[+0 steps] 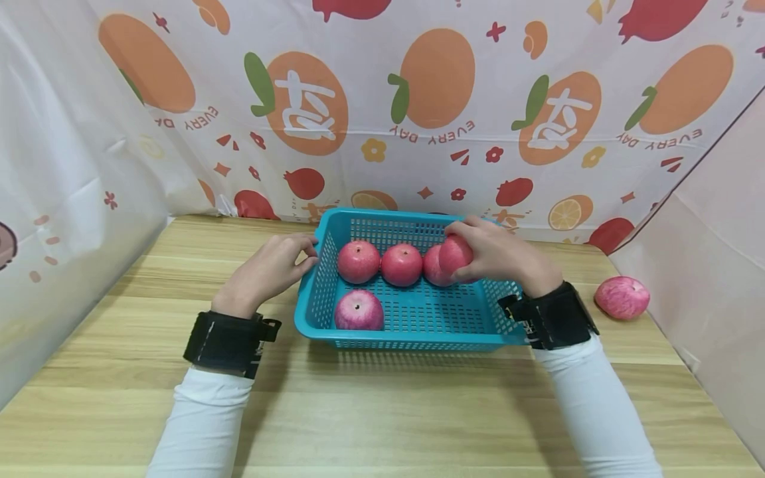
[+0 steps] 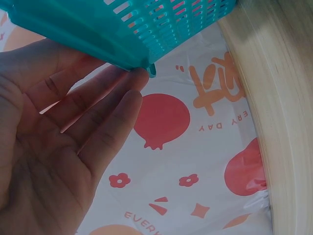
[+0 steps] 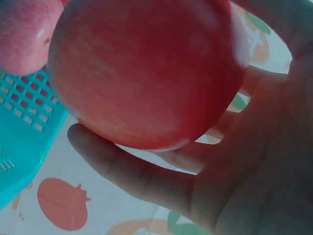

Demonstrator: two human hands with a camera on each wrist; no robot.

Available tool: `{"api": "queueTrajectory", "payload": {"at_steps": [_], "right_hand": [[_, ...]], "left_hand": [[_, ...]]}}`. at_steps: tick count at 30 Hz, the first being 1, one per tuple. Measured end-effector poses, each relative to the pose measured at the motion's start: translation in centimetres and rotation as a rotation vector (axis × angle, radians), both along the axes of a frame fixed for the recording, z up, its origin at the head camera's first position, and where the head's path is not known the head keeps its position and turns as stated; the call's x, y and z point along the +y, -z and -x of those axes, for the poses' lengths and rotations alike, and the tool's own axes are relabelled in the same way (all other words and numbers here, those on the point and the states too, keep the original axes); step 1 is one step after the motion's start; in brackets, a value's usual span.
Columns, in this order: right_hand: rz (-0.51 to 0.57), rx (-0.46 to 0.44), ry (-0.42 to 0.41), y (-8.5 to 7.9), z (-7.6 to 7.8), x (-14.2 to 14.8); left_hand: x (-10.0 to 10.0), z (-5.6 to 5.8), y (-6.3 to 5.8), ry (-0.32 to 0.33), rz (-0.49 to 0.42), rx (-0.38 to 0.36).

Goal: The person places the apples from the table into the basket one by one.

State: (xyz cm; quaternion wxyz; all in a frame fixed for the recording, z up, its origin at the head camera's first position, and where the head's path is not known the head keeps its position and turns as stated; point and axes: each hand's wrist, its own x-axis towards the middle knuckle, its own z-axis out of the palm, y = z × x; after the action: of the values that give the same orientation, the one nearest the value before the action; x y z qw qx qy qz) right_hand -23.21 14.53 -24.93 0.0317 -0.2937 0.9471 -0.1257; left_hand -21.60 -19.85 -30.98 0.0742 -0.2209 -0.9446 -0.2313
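My right hand point(image 1: 493, 249) grips a red apple point(image 3: 146, 73) between thumb and fingers. It holds this apple over the right part of a blue plastic basket point(image 1: 418, 337), overlapping another red apple point(image 1: 435, 267) in the head view. Two more red apples, one in the middle point(image 1: 402, 265) and one at the left point(image 1: 358, 262), sit in the same back row. A paler striped apple point(image 1: 358, 311) lies at the basket's front left. At the left end, my left hand point(image 1: 265, 272) has its fingertips against the basket rim, with fingers fairly extended in the left wrist view.
Another striped apple point(image 1: 621, 297) lies on the wooden table point(image 1: 382, 411), to the right of the basket. A fruit-print cloth point(image 1: 370, 133) hangs close behind the basket, and pale sheeting borders the table on both sides.
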Motion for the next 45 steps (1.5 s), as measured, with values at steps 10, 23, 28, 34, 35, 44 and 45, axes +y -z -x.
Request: {"api": "queueTrajectory", "payload": {"at_steps": [10,23,28,34,35,44,45], "right_hand": [[-0.053,-0.037,-0.059,1.1,0.1,-1.7],[-0.138,-0.061,-0.093,2.0,0.1,-3.2],[-0.154,-0.065,-0.123,2.4,0.0,-3.7],[-0.18,-0.077,-0.137,3.0,0.0,-4.2],[-0.185,-0.079,-0.145,3.2,0.0,-4.3],[-0.281,-0.095,-0.178,3.9,0.0,-5.2],[-0.287,-0.099,-0.178,3.9,0.0,-5.2]], "left_hand": [[0.1,0.2,0.1,0.008,-0.002,0.007],[0.1,0.3,-0.1,0.01,-0.001,0.007],[0.0,0.2,-0.1,0.006,0.004,0.003],[0.0,0.2,0.0,0.002,0.009,-0.005],[0.0,0.2,0.0,0.002,0.009,-0.005],[0.0,0.1,0.0,0.004,0.003,-0.009],[0.0,0.1,0.0,0.004,0.003,-0.009]]}}
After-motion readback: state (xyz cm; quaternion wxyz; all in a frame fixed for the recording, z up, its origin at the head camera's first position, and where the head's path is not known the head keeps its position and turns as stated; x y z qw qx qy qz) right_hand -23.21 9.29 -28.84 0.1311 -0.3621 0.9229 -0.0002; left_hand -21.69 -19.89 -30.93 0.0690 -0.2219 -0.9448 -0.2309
